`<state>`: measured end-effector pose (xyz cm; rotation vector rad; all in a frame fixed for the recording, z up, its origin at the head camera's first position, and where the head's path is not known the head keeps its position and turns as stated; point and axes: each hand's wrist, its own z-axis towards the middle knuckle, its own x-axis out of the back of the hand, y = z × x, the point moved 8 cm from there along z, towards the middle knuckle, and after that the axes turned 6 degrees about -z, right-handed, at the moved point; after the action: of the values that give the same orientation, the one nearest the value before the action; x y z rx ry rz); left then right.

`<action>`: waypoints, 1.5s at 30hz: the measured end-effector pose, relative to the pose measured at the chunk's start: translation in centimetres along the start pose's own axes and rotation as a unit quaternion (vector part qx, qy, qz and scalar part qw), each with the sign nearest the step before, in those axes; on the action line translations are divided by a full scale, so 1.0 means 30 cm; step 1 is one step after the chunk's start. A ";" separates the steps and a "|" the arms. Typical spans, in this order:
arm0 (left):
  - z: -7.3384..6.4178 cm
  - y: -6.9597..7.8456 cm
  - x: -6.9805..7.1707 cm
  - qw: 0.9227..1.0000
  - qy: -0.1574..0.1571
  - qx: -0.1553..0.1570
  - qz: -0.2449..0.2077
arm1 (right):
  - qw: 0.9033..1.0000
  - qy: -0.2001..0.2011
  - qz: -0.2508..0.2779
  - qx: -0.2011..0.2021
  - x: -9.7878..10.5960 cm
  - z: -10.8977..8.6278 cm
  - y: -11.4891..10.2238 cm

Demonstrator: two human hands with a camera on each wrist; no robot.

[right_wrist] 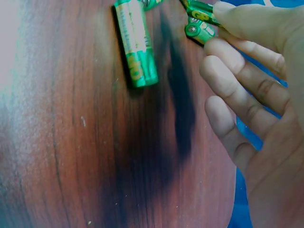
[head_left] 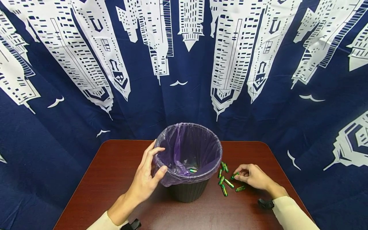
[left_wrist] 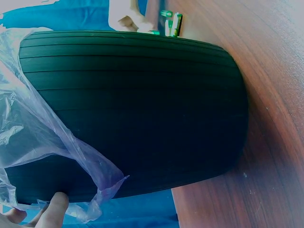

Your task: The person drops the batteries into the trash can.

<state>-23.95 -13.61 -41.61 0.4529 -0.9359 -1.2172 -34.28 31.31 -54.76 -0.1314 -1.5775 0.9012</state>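
The right hand pinches a battery in its fingertips, beside loose batteries on the worktop, while the left hand spreads wide fingers against the bin, apparently steadying it.

The left hand rests against the rim of a round, dark, ribbed bin lined with a translucent purple plastic bag. Inside lies one green cylindrical battery. The right hand pinches a second battery; loose green batteries lie nearby on the reddish-brown table.
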 end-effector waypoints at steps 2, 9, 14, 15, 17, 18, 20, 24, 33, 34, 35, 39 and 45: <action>-0.003 -0.002 0.001 1.000 0.001 0.002 0.001 | 1.000 0.004 0.012 -0.005 0.002 0.001 -0.003; -0.003 0.000 0.004 1.000 0.001 0.007 0.000 | 0.999 0.012 0.046 -0.012 0.014 0.006 -0.039; -0.001 0.003 0.004 1.000 0.001 0.009 0.004 | 0.998 0.025 0.055 -0.005 0.028 0.014 -0.070; -0.001 0.003 0.004 1.000 0.001 0.009 0.004 | 0.998 0.028 0.052 -0.005 0.032 0.015 -0.074; 0.000 0.002 0.003 1.000 0.001 0.008 0.002 | 0.998 0.037 0.050 -0.004 0.041 0.016 -0.081; 0.000 0.001 0.003 1.000 0.000 0.010 -0.001 | 0.998 0.041 0.048 -0.007 0.045 0.018 -0.081; -0.001 -0.002 0.003 1.000 -0.001 0.014 -0.006 | 0.998 0.053 0.038 -0.004 0.054 0.019 -0.086; -0.001 -0.004 0.001 1.000 -0.001 0.013 -0.010 | 0.997 0.070 0.030 0.002 0.063 0.020 -0.098; 0.003 -0.011 -0.001 1.000 0.000 0.007 -0.007 | 0.999 0.031 0.025 -0.020 0.064 -0.021 -0.100; 0.004 -0.011 -0.002 1.000 -0.001 0.008 -0.007 | 0.999 0.013 0.031 -0.023 0.062 -0.034 -0.100; 0.005 -0.011 -0.003 1.000 -0.001 0.008 -0.006 | 0.999 -0.007 0.036 -0.023 0.058 -0.049 -0.099; 0.005 -0.010 -0.004 1.000 -0.003 0.008 -0.007 | 0.988 -0.110 0.096 -0.043 0.028 -0.130 -0.085; -0.001 -0.011 0.003 1.000 0.003 0.009 -0.005 | 0.949 -0.236 0.177 -0.109 -0.059 -0.261 -0.042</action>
<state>-24.12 -13.82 -41.84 0.4755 -0.9415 -1.2180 -26.44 33.08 -55.85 -0.3873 -2.1465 1.0862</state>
